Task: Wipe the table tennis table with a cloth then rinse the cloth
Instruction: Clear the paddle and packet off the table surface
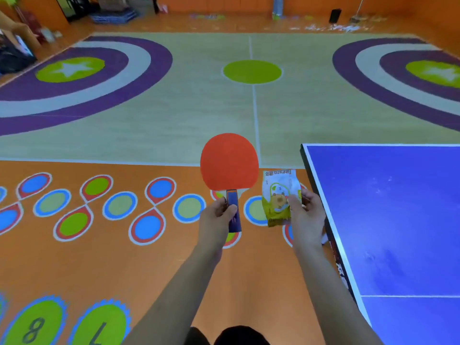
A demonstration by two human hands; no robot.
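Blue table tennis table (pixel 398 220) hard, smudged; beside it left hand (pixel 216 220) grips stiff paddle (pixel 229 161), right hand (pixel 307 217) pinches light, crinkly snack packet (pixel 280 195).

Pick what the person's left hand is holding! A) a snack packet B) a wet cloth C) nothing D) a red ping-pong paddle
D: the left hand grips the blue handle of the red paddle, while the right hand holds the snack packet beside the blue table.
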